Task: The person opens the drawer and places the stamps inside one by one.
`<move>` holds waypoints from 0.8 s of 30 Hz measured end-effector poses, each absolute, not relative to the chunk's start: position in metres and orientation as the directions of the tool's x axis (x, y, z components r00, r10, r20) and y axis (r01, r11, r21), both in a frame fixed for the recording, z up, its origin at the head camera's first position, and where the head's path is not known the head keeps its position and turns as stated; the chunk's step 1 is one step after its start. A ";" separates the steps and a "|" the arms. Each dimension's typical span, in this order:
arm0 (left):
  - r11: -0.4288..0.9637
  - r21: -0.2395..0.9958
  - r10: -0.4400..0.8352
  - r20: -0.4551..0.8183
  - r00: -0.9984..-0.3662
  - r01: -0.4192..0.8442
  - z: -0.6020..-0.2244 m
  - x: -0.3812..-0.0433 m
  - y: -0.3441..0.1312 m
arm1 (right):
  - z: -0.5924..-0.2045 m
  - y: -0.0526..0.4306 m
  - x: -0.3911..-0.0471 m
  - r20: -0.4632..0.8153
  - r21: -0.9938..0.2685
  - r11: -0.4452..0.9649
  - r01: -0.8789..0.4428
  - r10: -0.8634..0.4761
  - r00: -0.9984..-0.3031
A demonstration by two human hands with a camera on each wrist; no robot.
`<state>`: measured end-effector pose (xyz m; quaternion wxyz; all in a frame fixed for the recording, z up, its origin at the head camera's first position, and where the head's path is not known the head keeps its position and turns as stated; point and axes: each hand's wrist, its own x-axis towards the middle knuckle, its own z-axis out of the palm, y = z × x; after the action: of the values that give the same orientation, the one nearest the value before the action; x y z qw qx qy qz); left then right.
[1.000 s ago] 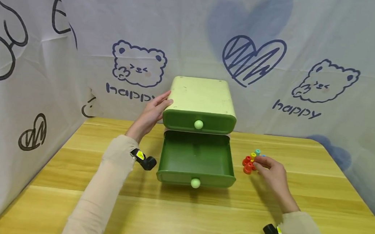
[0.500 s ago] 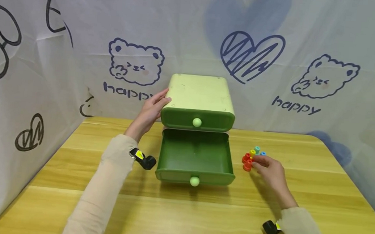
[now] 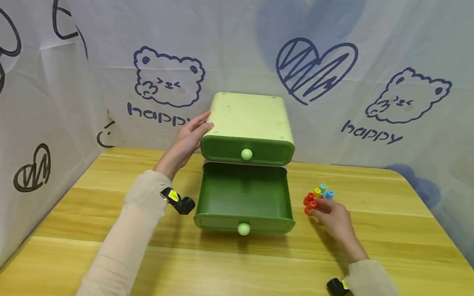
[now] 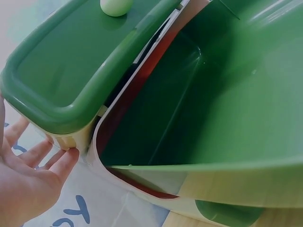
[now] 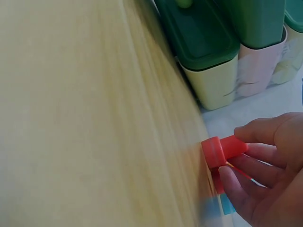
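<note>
Fingers and thumb of my right hand (image 3: pixel 336 218) curl round the near red peg (image 5: pixel 223 148) on the table (image 3: pixel 252 282); how tightly they press, I can't tell. They partly hide a second red peg (image 3: pixel 321 198), while a third red peg (image 3: pixel 309 198), yellow peg (image 3: pixel 317 191), teal peg (image 3: pixel 322 187) and blue peg (image 3: pixel 330 195) cluster close behind. My left hand (image 3: pixel 187 140) lies, fingers outstretched, along the side of the cabinet (image 3: pixel 249 116), its thumb mostly cut off in the left wrist view. From above, the open drawer (image 3: pixel 221 221) hides the bottom tier (image 5: pixel 213 82), which shows at my right wrist
</note>
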<state>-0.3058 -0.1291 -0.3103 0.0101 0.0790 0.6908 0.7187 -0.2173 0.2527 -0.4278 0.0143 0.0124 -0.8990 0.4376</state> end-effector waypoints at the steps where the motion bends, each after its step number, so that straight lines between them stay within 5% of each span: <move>1: -0.047 0.994 0.124 0.099 -0.987 0.094 -0.310 -0.306 -0.129 | -0.429 0.252 -0.217 0.037 -0.784 0.620 -0.035 -0.010 -0.999; 24: -0.023 0.996 0.124 0.092 -0.988 0.089 -0.310 -0.304 -0.130 | -0.427 0.248 -0.215 0.038 -0.738 0.673 -0.045 -0.026 -0.999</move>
<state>-0.3045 -0.1301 -0.3100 0.0120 0.0762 0.6989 0.7110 -0.2145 0.2479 -0.4265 0.0120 0.0195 -0.9145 0.4039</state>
